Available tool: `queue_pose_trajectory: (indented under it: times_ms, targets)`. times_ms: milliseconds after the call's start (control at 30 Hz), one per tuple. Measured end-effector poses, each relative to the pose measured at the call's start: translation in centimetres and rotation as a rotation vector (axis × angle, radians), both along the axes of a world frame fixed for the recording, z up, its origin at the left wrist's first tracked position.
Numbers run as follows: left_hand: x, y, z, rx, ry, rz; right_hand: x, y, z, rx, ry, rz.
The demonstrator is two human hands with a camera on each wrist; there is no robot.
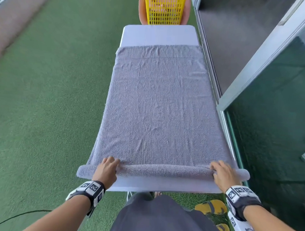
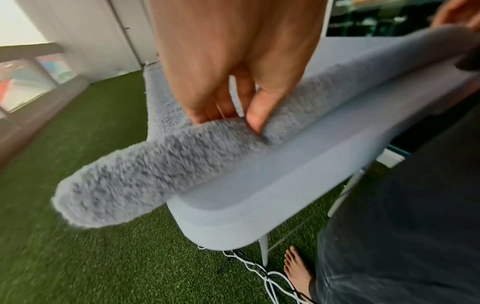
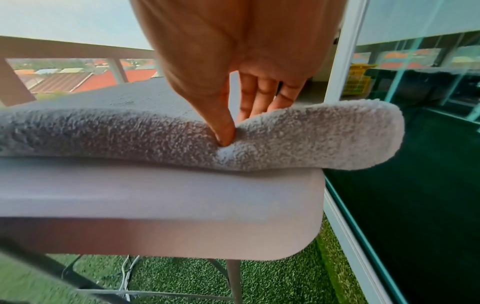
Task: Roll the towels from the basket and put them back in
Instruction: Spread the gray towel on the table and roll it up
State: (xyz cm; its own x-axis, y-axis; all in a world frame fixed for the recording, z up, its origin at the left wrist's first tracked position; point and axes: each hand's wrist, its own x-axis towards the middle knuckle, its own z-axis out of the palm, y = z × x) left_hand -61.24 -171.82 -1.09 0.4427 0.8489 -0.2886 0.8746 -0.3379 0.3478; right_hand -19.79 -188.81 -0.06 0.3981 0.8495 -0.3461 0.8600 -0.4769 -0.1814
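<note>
Grey towel [image 1: 157, 101] lay spread flat along the white bench [image 1: 159, 35], covering most of the top; far end of the bench stayed bare. Near edge of the towel was already turned over into a low roll [image 1: 163, 171] across the bench's near end, both roll ends sticking out past the bench sides. Left hand [image 1: 106, 169] gripped the roll near its left end, thumb [image 2: 255, 121] pressed into the near side, fingers curled over the top. Right hand [image 1: 224, 173] gripped it near the right end the same way, thumb [image 3: 224, 131] dug into the pile, fingers [image 3: 257, 98] behind the roll. Yellow slatted basket [image 1: 163, 10] stood beyond the far end of the bench, apart from the towel; contents unclear. Green artificial turf [image 1: 45, 103] underfoot, yellow sandals [image 1: 212, 206] by the person's feet, glass sliding door [image 1: 269, 102] on the right.
</note>
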Motion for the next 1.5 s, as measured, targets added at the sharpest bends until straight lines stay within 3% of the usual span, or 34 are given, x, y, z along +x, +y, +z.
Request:
queue_pose_trajectory:
  times_ms: [133,267,400,533,667,1033,1200,1300,1500]
  targets:
    - [0.0,-1.5,-0.9,0.212,0.008,-0.042,-1.4,-0.1,-0.3,0.022,0.003,0.021]
    - [0.2,-4.0,-1.3,0.265,0.059,0.041,-1.9,-2.2,-1.6,0.094,-0.068,0.048]
    - [0.1,-5.8,-2.1,0.23,0.121,0.025,-2.1,-4.1,-2.3,0.15,-0.062,0.046]
    - [0.2,-2.7,-1.3,0.22,0.035,0.025,-1.5,-2.7,-2.0,0.172,-0.034,0.006]
    - [0.0,-1.2,-1.1,0.177,-0.001,-0.033,-0.6,-1.6,-2.1,0.145,-0.043,0.08]
    - [-2.2,-4.8,-0.9,0.102,-0.181,-0.057,-1.3,-5.0,-1.7,0.082,-0.033,0.097]
    - [-1.6,-2.1,-1.3,0.019,-0.169,0.03,0.5,-2.4,0.0,-0.077,-0.05,0.129]
    - [-0.7,0.0,-0.8,0.092,-0.028,0.102,0.9,-0.3,0.6,-0.129,0.029,0.102]
    - [1.3,-0.5,-0.4,0.128,-0.064,0.054,-0.3,0.7,-0.9,0.101,-0.059,0.055]
